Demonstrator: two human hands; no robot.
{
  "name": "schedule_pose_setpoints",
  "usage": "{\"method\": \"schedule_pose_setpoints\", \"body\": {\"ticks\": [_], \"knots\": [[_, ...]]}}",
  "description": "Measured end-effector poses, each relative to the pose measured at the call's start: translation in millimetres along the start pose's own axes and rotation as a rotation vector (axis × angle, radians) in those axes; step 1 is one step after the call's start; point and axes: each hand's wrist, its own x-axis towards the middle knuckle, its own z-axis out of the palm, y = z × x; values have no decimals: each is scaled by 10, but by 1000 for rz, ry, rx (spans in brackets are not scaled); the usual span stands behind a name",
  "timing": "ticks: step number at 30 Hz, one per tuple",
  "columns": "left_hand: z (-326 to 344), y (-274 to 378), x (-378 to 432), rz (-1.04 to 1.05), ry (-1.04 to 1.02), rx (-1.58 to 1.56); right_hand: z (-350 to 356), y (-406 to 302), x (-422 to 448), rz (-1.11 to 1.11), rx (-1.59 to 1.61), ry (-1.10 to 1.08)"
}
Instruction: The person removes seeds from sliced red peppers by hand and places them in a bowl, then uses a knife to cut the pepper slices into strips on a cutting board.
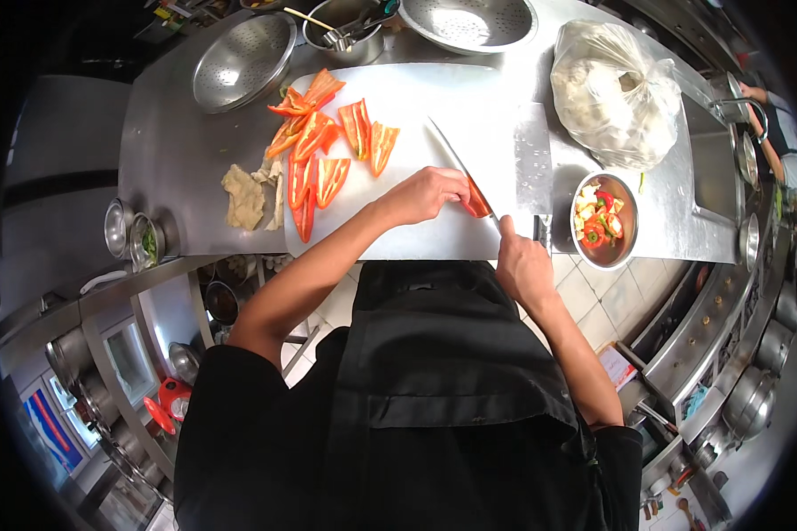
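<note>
My left hand (pixel 432 192) pins a piece of red bell pepper (pixel 478 200) to the white cutting board (pixel 412 235) with its fingertips. In my right hand (pixel 526 265) is the handle of a long kitchen knife (pixel 453 154), its blade slanting up and left, against the pepper piece. Several opened red pepper pieces (pixel 315 136) lie along the board's left side, some overlapping, with pale ribs showing. A cleaver (pixel 533 159) with a wide blade rests at the board's right edge. Right of it stands a steel bowl (pixel 627 249) holding pepper cores and stem ends (pixel 596 219).
Behind the board are two steel colanders (pixel 246 63) (pixel 468 23) and a pot (pixel 362 53) with utensils. A knotted plastic bag (pixel 614 99) sits at back right, near a sink (pixel 714 172). Crumpled tan cloth (pixel 244 197) lies left. Another person's arm (pixel 764 133) shows far right.
</note>
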Motion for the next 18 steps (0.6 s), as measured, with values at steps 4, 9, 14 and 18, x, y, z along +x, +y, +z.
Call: {"method": "schedule_pose_setpoints", "body": {"ticks": [4, 9, 14, 18], "knots": [[-8, -44, 0, 9, 10, -31, 18, 54, -51, -27, 22, -29], [-7, -44, -20, 0, 20, -37, 1, 7, -69, 0, 39, -27], [-25, -44, -54, -6, 18, 10, -61, -28, -50, 41, 39, -90], [8, -72, -79, -12, 26, -1, 54, -44, 66, 42, 52, -102]]}}
